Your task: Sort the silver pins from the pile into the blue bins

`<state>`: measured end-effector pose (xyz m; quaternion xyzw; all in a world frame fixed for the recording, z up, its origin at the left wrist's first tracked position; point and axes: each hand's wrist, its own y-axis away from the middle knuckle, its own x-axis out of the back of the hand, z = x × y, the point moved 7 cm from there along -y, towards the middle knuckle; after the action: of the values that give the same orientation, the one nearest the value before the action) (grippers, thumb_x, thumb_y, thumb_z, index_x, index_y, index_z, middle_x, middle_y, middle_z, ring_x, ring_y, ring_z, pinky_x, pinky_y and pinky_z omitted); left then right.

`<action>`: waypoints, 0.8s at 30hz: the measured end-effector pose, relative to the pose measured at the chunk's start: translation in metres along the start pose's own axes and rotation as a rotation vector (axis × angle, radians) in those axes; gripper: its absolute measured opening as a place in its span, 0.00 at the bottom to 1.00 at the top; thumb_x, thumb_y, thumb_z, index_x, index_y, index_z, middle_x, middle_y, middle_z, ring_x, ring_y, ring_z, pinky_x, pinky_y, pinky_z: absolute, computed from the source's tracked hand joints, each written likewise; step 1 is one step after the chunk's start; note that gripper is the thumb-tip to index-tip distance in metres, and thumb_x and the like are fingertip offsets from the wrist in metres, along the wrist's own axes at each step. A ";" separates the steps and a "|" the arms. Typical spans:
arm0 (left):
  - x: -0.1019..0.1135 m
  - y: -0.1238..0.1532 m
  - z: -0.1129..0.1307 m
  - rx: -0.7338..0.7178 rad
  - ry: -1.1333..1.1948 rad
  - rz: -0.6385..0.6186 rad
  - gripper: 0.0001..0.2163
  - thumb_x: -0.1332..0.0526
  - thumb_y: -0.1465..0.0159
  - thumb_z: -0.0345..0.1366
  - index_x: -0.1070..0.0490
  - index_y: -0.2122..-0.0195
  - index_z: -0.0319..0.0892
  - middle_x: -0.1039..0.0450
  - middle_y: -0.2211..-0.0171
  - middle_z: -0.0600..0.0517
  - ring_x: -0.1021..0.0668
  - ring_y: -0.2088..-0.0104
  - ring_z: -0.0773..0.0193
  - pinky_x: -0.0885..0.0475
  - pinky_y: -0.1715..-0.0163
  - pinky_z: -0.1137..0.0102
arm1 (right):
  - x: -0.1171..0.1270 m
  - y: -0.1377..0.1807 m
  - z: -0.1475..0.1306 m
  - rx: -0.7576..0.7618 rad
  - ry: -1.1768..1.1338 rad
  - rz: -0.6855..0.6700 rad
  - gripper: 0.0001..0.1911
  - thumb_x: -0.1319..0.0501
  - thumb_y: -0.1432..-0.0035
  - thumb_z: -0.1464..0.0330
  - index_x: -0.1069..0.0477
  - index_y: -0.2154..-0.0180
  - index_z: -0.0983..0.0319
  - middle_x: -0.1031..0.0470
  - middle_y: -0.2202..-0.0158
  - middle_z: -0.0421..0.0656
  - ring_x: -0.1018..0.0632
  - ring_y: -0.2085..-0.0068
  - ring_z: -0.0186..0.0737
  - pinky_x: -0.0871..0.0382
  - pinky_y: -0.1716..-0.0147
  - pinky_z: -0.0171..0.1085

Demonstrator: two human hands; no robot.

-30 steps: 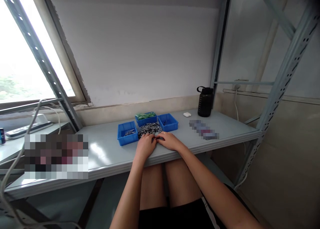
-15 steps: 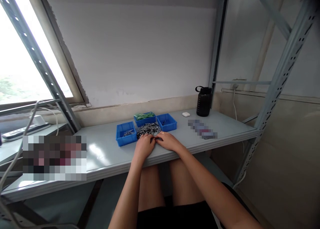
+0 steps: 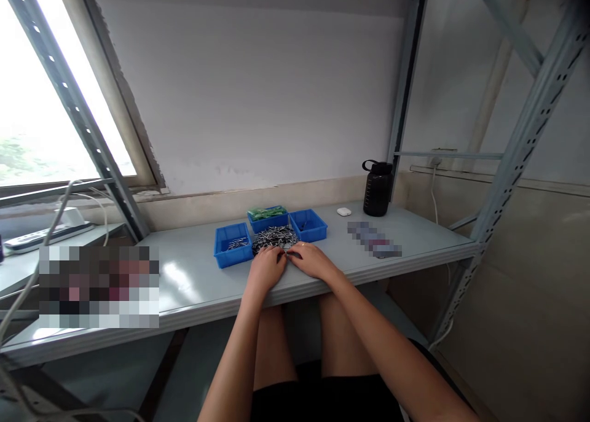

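Note:
A heap of small metal screws (image 3: 273, 236) lies on the grey table (image 3: 198, 281) between three blue bins. My left hand (image 3: 266, 268) rests at the near edge of the heap, fingers curled down onto the screws. My right hand (image 3: 310, 260) lies just to its right, fingertips pinched toward the left hand's; what they pinch is too small to make out. The left blue bin (image 3: 232, 247) holds a few screws. The back bin (image 3: 267, 216) holds green parts. The right bin (image 3: 308, 224) looks nearly bare.
A dark water bottle (image 3: 378, 188) stands at the back right beside a shelf post (image 3: 405, 84). A small white earbud case (image 3: 343, 212) lies near it. A power strip (image 3: 46, 233) and cables sit at the left by the window. My knees are under the table edge.
Both hands stay at the near edge of the screw heap with only slight finger shifts. The view has wobbled a little.

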<state>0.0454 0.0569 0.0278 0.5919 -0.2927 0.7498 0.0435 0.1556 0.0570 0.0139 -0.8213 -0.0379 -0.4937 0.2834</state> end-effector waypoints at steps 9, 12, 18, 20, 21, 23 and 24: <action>-0.001 -0.001 0.000 0.013 0.016 0.000 0.09 0.42 0.32 0.38 0.27 0.58 0.39 0.26 0.55 0.47 0.24 0.54 0.58 0.29 0.52 0.57 | -0.002 0.001 0.001 -0.005 0.026 -0.006 0.11 0.42 0.35 0.65 0.29 0.54 0.63 0.27 0.51 0.46 0.25 0.52 0.43 0.29 0.52 0.48; 0.000 -0.001 -0.001 0.016 0.016 0.005 0.09 0.42 0.32 0.38 0.27 0.58 0.38 0.26 0.56 0.47 0.24 0.54 0.59 0.29 0.52 0.57 | 0.000 0.002 -0.001 0.002 0.031 0.000 0.11 0.41 0.35 0.65 0.29 0.54 0.64 0.27 0.52 0.46 0.24 0.53 0.43 0.29 0.53 0.48; 0.002 0.000 0.001 0.018 0.028 0.012 0.09 0.42 0.32 0.38 0.27 0.58 0.39 0.26 0.56 0.47 0.24 0.55 0.59 0.28 0.53 0.57 | 0.005 0.003 -0.005 0.012 0.035 0.008 0.11 0.42 0.35 0.65 0.29 0.54 0.64 0.26 0.52 0.46 0.24 0.53 0.43 0.29 0.53 0.48; 0.002 0.000 0.001 0.018 0.033 0.010 0.09 0.42 0.32 0.38 0.27 0.58 0.39 0.26 0.56 0.47 0.24 0.54 0.59 0.28 0.53 0.57 | 0.005 0.004 -0.005 0.012 0.036 0.009 0.11 0.42 0.35 0.65 0.29 0.54 0.64 0.26 0.52 0.46 0.24 0.53 0.43 0.29 0.52 0.48; 0.002 -0.001 0.001 0.018 0.035 0.009 0.09 0.42 0.32 0.38 0.27 0.58 0.39 0.26 0.56 0.47 0.24 0.54 0.59 0.29 0.53 0.57 | 0.005 0.004 -0.005 0.012 0.038 0.007 0.11 0.42 0.35 0.65 0.29 0.54 0.64 0.26 0.52 0.46 0.24 0.53 0.43 0.29 0.52 0.48; 0.002 -0.001 0.001 0.015 0.037 0.007 0.09 0.42 0.32 0.38 0.27 0.58 0.39 0.26 0.56 0.47 0.24 0.54 0.59 0.29 0.52 0.57 | 0.005 0.004 -0.004 0.011 0.042 0.000 0.11 0.42 0.35 0.65 0.29 0.55 0.64 0.26 0.53 0.46 0.24 0.53 0.42 0.29 0.53 0.48; 0.002 -0.001 0.001 0.013 0.038 0.007 0.09 0.42 0.32 0.38 0.27 0.58 0.39 0.26 0.56 0.47 0.24 0.54 0.59 0.29 0.52 0.57 | 0.004 0.004 -0.004 0.011 0.045 -0.004 0.11 0.42 0.35 0.65 0.29 0.55 0.64 0.26 0.53 0.46 0.24 0.53 0.42 0.29 0.53 0.48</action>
<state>0.0463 0.0567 0.0303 0.5767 -0.2889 0.7630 0.0425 0.1557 0.0506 0.0170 -0.8083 -0.0356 -0.5125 0.2876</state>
